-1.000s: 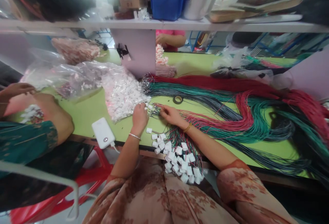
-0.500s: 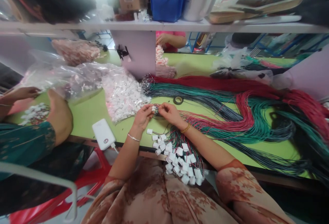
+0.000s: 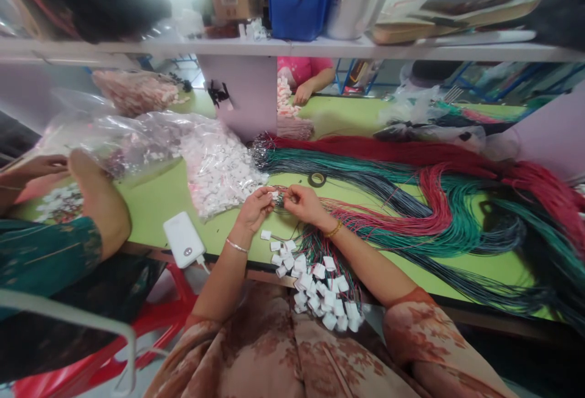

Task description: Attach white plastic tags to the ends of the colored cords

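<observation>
Between the fingertips of my left hand [image 3: 256, 209] is a small white connector housing [image 3: 275, 195]. My right hand [image 3: 305, 205] pinches close beside it, on thin wires whose ends are partly hidden by the fingers. Below my hands, a bunch of finished-looking white connectors [image 3: 320, 288] on red, green and black wires hangs over the table's front edge. To the right lie long loose bundles of red wires [image 3: 439, 203], green wires [image 3: 461, 227] and dark grey wires [image 3: 397, 194]. A clear plastic bag of white housings [image 3: 223, 166] lies to the left of my hands.
A black tape roll [image 3: 316, 179] lies behind my right hand. A white power bank [image 3: 184, 239] with a cable sits at the table's left front. A co-worker's arm [image 3: 103, 203] is at the left; another person's hand [image 3: 304, 92] shows beyond the shelf [image 3: 292, 48], which holds a blue bin [image 3: 299, 8].
My right hand has shifted slightly, its fingers curling more by the connector. My left hand stays nearly in place. The person across has lowered a hand onto the pale pieces; the left co-worker's arm moved slightly.
</observation>
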`<action>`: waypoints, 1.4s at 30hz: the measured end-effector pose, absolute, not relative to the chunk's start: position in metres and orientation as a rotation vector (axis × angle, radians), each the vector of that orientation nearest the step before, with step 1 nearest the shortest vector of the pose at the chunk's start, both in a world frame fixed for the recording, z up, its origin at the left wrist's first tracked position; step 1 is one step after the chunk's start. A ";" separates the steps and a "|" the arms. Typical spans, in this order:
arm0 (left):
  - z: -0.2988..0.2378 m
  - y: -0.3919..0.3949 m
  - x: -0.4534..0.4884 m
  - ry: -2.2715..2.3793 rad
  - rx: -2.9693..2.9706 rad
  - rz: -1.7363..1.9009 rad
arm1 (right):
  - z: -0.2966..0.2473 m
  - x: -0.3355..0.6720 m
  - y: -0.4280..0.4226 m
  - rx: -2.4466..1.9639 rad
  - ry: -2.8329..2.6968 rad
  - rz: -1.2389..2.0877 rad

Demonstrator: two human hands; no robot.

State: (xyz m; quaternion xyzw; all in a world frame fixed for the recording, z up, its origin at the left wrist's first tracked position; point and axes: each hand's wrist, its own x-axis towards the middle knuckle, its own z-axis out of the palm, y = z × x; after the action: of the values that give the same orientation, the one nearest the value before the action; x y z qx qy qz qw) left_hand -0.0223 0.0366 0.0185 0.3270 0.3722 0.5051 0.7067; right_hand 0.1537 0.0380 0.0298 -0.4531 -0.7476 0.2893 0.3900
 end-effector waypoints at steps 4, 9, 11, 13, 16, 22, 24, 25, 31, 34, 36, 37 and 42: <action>0.016 0.037 -0.022 0.813 0.762 1.110 | 0.030 0.157 0.041 -1.151 -1.936 0.750; 0.010 0.036 -0.016 0.844 0.838 1.108 | 0.024 0.155 0.040 -1.172 -1.949 0.717; 0.007 0.036 -0.014 0.859 0.862 1.110 | 0.021 0.154 0.040 -1.187 -1.927 0.725; 0.006 0.037 -0.013 0.875 0.859 1.121 | 0.018 0.153 0.040 -1.172 -1.911 0.768; 0.006 0.037 -0.013 0.889 0.849 1.130 | 0.016 0.153 0.040 -1.157 -1.923 0.801; 0.009 0.036 -0.013 0.971 0.892 1.116 | 0.013 0.157 0.046 -1.223 -1.920 0.817; 0.010 0.038 -0.017 1.025 0.909 1.101 | 0.012 0.162 0.054 -1.245 -1.919 0.838; 0.010 0.039 -0.019 1.056 0.917 1.097 | 0.011 0.164 0.059 -1.279 -1.928 0.819; 0.011 0.042 -0.026 1.202 0.985 1.046 | 0.003 0.158 0.071 -1.520 -2.222 0.645; 0.012 0.040 -0.024 1.211 1.006 1.054 | -0.001 0.156 0.071 -1.552 -2.181 0.657; 0.012 0.040 -0.022 1.204 1.003 1.066 | -0.001 0.160 0.072 -1.521 -2.106 0.722; 0.012 0.040 -0.022 1.194 0.993 1.077 | -0.001 0.162 0.074 -1.500 -2.064 0.749; 0.011 0.040 -0.018 1.059 0.830 1.166 | 0.004 0.168 0.076 -1.361 -1.795 0.915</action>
State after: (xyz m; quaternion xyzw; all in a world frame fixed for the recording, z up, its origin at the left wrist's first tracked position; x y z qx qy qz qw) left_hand -0.0184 0.0403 0.0113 0.3625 0.4623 0.5089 0.6292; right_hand 0.1675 0.0759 0.0035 -0.5247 -0.6922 0.3528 0.3478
